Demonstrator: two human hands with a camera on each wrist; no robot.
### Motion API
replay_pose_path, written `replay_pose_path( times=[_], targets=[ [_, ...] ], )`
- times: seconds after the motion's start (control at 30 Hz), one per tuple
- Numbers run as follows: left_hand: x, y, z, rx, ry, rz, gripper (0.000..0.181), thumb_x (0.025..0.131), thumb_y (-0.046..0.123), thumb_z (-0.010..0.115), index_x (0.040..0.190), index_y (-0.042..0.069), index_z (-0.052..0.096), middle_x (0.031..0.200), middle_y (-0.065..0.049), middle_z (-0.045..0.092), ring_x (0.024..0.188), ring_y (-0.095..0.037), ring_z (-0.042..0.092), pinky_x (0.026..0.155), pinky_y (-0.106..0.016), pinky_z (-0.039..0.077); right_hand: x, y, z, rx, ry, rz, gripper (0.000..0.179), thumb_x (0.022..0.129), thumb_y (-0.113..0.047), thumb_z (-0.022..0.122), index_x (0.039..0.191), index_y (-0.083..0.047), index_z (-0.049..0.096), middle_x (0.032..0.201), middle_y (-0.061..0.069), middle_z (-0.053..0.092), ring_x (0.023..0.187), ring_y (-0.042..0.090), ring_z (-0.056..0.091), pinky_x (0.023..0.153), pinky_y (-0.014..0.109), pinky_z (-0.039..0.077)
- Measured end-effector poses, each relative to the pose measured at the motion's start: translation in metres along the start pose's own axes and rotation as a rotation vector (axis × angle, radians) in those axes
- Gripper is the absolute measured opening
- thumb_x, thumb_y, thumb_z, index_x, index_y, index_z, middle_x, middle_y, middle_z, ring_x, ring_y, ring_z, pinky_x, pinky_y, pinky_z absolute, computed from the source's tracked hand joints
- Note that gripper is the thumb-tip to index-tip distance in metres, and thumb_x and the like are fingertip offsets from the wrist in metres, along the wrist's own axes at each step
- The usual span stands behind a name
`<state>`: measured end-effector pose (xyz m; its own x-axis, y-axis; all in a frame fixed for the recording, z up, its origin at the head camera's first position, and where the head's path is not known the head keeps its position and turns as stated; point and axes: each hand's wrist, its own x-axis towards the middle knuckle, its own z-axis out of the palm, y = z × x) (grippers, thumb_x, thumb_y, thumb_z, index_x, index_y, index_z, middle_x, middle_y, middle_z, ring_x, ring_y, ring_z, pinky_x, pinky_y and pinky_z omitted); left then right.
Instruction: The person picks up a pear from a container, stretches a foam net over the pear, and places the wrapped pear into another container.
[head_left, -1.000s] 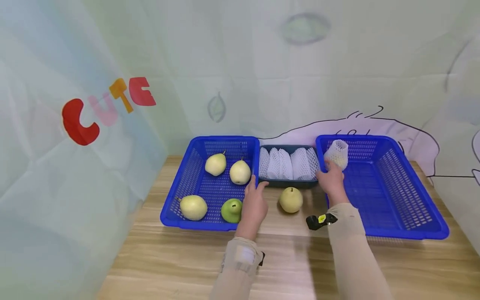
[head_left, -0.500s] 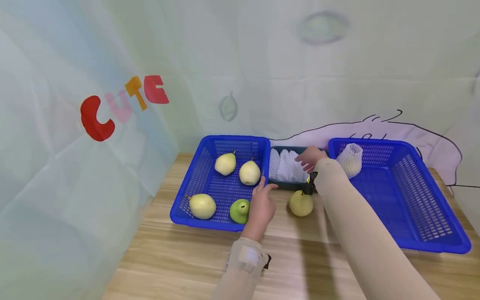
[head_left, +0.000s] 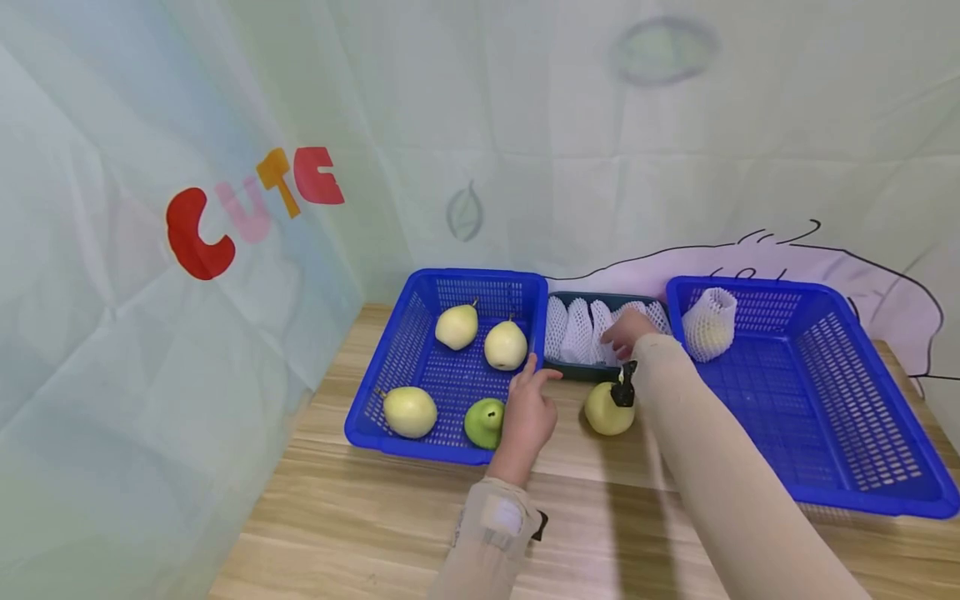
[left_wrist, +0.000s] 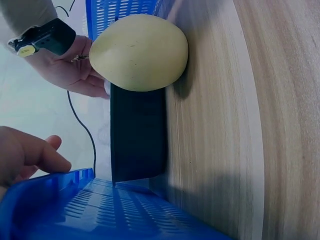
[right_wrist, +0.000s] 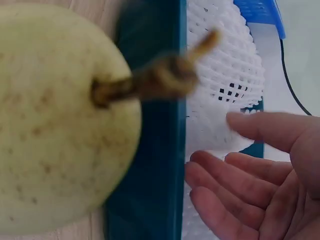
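Observation:
My left hand [head_left: 527, 421] rests at the right rim of the left blue basket [head_left: 358, 408], index finger and thumb extended. In the left wrist view its fingers [left_wrist: 47, 155] lie along that rim. My right hand [head_left: 628, 331] reaches into the dark green tray [head_left: 585, 372] of white foam net sleeves [head_left: 577, 329]. Seen from the right wrist, thumb and fingers are spread at a foam net sleeve [right_wrist: 225, 65], not closed round it. A yellow pear [head_left: 607, 410] stands on the table before the tray, partly covered by the wrist camera.
Three pale yellow pears, one of them a pear [head_left: 409, 412] at front left, and a green pear [head_left: 483, 422] lie in the left basket. The right blue basket [head_left: 885, 504] holds one netted pear [head_left: 708, 327]. A printed cloth [head_left: 480, 125] hangs behind the wooden table [head_left: 337, 517].
My right hand has let go of the netted pear in the right basket and moved left into the tray of sleeves. My left hand stays at the basket rim. The head view has shifted slightly.

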<state>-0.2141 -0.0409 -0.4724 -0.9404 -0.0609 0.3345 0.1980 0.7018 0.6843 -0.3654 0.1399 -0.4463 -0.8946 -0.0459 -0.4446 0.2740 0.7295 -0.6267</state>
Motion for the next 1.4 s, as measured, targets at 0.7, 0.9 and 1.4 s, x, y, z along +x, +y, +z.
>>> replay_pose_path(
  times=[0.7,0.9,1.4],
  targets=[
    [0.001,-0.001,-0.002,-0.038,-0.002,-0.030,0.040,0.069,-0.014,0.051,0.097,0.008,0.068,0.135,-0.019,0.046,0.116,-0.039,0.047,0.093,-0.046,0.041,-0.021,-0.009,-0.050,0.157,0.061,-0.089,0.043,0.086,-0.009,0.060,0.124,0.005,0.045,0.118,0.022,0.049,0.093,0.032,0.055,0.069,0.034,0.053],
    [0.001,0.001,-0.001,-0.038,-0.013,-0.038,0.039,0.069,-0.014,0.051,0.097,0.008,0.068,0.135,-0.018,0.046,0.117,-0.038,0.046,0.095,-0.046,0.040,-0.025,-0.004,-0.052,0.217,0.079,-0.110,0.045,0.089,-0.009,0.053,0.129,0.006,0.039,0.118,0.022,0.047,0.092,0.031,0.051,0.066,0.032,0.052],
    [0.004,-0.001,0.001,-0.050,-0.028,-0.056,0.039,0.072,-0.013,0.050,0.099,0.008,0.068,0.136,-0.017,0.045,0.119,-0.038,0.045,0.095,-0.046,0.039,-0.042,-0.005,-0.053,0.230,0.180,-0.153,0.046,0.092,-0.006,0.039,0.136,-0.005,0.029,0.125,0.024,0.035,0.091,0.030,0.043,0.066,0.040,0.052]
  ],
)
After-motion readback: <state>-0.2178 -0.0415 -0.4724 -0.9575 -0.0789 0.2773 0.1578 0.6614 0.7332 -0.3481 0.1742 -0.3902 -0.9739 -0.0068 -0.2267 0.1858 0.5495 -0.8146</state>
